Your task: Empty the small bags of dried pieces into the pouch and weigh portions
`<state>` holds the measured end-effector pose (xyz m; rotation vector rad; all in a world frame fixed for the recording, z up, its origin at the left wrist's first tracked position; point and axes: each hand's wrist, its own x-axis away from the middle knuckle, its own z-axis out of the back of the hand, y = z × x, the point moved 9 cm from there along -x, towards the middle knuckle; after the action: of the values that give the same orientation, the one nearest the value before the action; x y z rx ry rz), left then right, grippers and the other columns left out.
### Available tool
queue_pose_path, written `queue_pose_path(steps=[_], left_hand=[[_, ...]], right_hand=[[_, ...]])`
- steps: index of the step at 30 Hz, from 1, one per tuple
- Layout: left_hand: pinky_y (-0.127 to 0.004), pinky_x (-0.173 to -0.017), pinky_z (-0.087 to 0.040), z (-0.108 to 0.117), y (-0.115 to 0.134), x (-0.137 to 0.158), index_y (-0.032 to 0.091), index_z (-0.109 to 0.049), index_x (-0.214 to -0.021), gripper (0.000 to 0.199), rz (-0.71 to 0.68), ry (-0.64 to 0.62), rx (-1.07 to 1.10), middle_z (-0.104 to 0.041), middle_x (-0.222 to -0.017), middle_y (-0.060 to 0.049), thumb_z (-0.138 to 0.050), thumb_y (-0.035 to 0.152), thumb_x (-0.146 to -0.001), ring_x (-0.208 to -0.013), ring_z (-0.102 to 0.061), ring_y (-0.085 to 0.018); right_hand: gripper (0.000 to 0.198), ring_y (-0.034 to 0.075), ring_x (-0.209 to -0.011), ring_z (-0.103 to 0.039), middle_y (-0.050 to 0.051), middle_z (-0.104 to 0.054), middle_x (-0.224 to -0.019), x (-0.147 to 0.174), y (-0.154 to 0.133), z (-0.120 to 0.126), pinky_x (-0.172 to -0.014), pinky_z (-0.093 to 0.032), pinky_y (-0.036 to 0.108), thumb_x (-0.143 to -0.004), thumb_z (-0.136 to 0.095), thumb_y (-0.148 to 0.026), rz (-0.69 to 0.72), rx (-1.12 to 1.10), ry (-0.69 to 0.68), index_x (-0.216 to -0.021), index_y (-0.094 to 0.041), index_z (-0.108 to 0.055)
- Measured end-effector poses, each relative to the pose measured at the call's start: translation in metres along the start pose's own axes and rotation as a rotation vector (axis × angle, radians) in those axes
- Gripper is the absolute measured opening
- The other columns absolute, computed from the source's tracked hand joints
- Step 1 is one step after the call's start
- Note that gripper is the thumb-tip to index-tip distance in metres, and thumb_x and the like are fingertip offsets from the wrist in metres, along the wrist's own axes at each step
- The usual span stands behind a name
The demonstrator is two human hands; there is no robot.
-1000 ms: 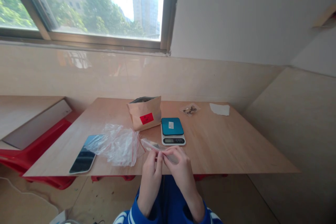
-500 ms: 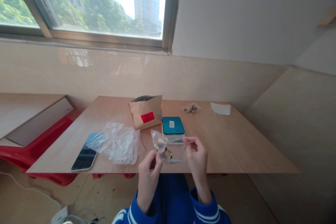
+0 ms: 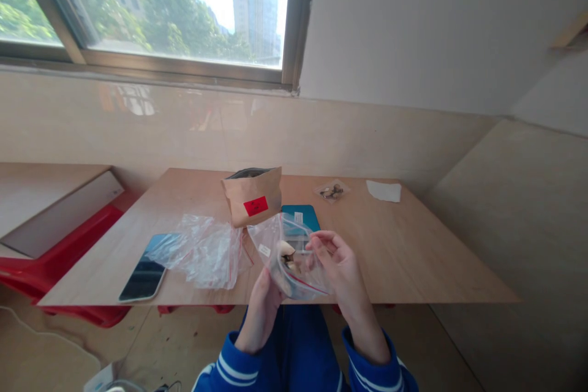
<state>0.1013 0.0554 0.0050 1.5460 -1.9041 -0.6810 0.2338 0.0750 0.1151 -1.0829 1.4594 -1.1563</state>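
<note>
A clear zip bag (image 3: 301, 286) with a red seal line is held over the front of the table, its mouth spread. Several pale and dark brown pieces (image 3: 289, 257), perhaps dried mushroom slices, lie inside it. My left hand (image 3: 266, 297) grips the bag from the lower left, its fingers partly behind the plastic. At the right edge, my right hand (image 3: 337, 260) pinches the plastic between thumb and fingers. Behind the bag sits a small scale with a teal top (image 3: 301, 215), partly covered by it. A brown paper pouch (image 3: 250, 199) with a red label stands open behind to the left.
Several flat clear bags (image 3: 209, 254) lie in a pile on the left, overlapping a phone (image 3: 144, 275). Farther back are a filled clear bag (image 3: 331, 191) and a white paper piece (image 3: 384, 191). The table's front edge (image 3: 413, 303) runs under my forearms.
The zip bag has been turned and its mouth now spreads wider, rising in front of the scale. My left hand has shifted lower, under the bag's side.
</note>
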Motion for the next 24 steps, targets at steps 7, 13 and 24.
queue_pose_path(steps=[7,13,24], left_hand=[[-0.032,-0.089,-0.052,0.032,0.018,0.0,0.023,-0.067,-0.115,0.05,-0.109,0.291,-0.133,-0.066,-0.125,-0.006,-0.067,0.055,-0.076,-0.116,-0.06,-0.025],[-0.032,-0.095,-0.047,0.032,0.032,0.003,0.02,-0.067,-0.111,0.048,-0.226,0.317,-0.282,-0.068,-0.116,-0.007,-0.065,0.055,-0.078,-0.114,-0.059,-0.024],[-0.038,-0.101,-0.044,0.047,0.036,0.005,0.021,-0.068,-0.107,0.048,-0.287,0.455,-0.375,-0.069,-0.114,-0.007,-0.057,0.06,-0.081,-0.11,-0.061,-0.023]], right_hand=[[0.012,0.015,-0.084,-0.06,0.005,-0.062,-0.097,0.016,-0.046,-0.01,-0.074,-0.053,0.027,-0.088,-0.058,-0.027,0.403,0.203,-0.081,-0.099,-0.023,-0.062],[0.043,0.022,-0.12,-0.054,0.006,-0.06,-0.124,0.01,-0.018,-0.05,-0.1,-0.048,0.038,-0.083,-0.06,-0.016,0.301,0.568,-0.593,-0.124,-0.026,-0.058],[0.054,0.016,-0.077,-0.065,0.001,-0.069,-0.093,0.001,0.004,-0.068,-0.066,-0.055,0.025,-0.065,-0.075,-0.011,0.163,0.506,-0.651,-0.116,-0.023,-0.064]])
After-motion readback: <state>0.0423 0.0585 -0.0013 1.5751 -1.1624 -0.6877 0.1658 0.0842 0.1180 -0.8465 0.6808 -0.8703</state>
